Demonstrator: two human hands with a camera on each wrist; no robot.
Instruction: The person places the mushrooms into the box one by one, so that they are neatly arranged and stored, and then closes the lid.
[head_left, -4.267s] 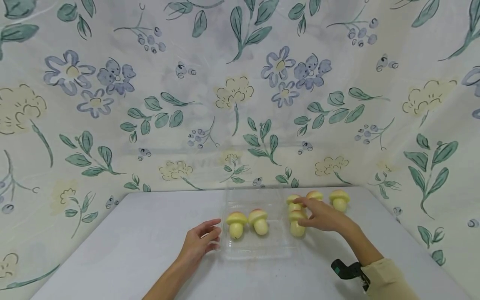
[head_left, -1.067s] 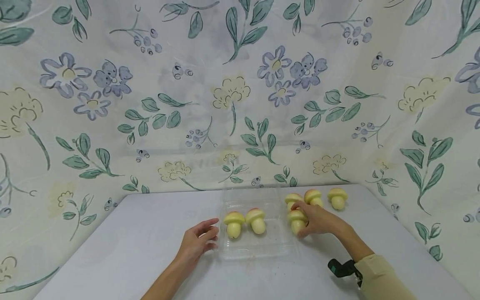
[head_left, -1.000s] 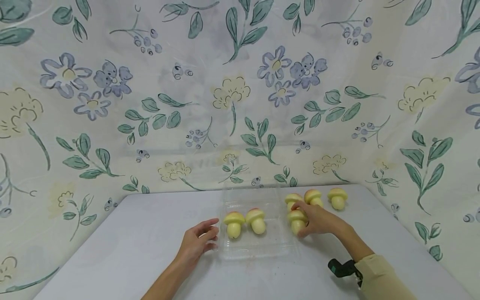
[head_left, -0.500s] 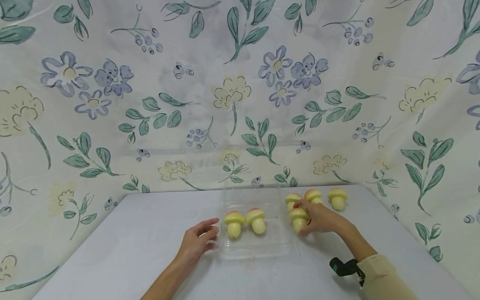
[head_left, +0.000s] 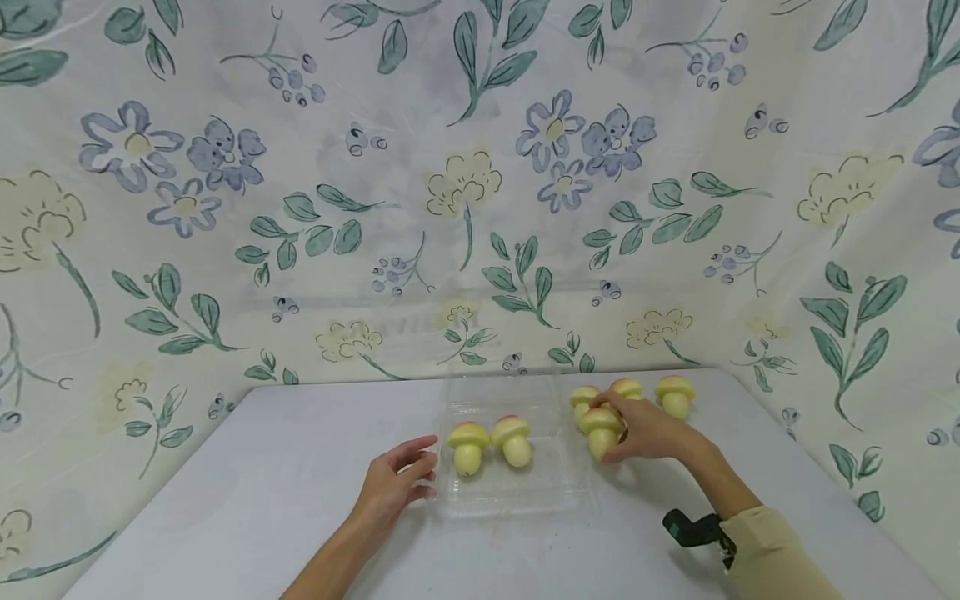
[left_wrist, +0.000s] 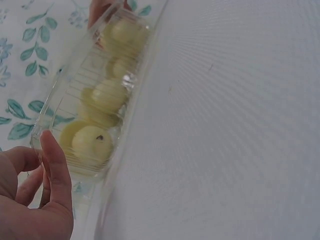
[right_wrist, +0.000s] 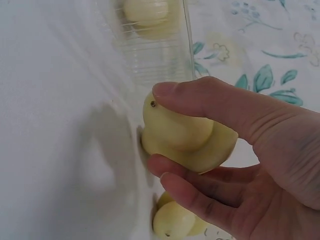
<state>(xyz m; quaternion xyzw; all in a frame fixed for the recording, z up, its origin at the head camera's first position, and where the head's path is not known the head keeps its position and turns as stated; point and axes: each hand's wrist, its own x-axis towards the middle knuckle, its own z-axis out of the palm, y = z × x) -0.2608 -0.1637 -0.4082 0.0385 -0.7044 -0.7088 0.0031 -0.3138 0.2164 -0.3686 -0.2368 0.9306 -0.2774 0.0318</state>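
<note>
My right hand (head_left: pixel 648 429) pinches a pale yellow toy mushroom (head_left: pixel 602 429) with a reddish cap top, just right of the clear plastic box. In the right wrist view my thumb lies along the stem of this mushroom (right_wrist: pixel 175 127), beside a dark dot at its end, with fingers under the cap. Two similar mushrooms (head_left: pixel 468 450) (head_left: pixel 512 442) lie inside the open clear box (head_left: pixel 517 500). At the box's left side my left hand (head_left: pixel 393 483) rests with loosely bent fingers, fingertips right at its wall. The left wrist view has the fingers (left_wrist: pixel 57 172) at the box's corner.
Behind my right hand lie more mushrooms on the white table (head_left: pixel 300 500): one mushroom (head_left: pixel 583 398) near the box, another partly hidden mushroom (head_left: pixel 626 387), and a third mushroom (head_left: pixel 676 397) at the back right. A floral curtain (head_left: pixel 480 208) hangs behind the table's far edge.
My right hand has closed its fingers around the near mushroom and shifted it slightly back and to the right. My left hand stays at the box's left side.
</note>
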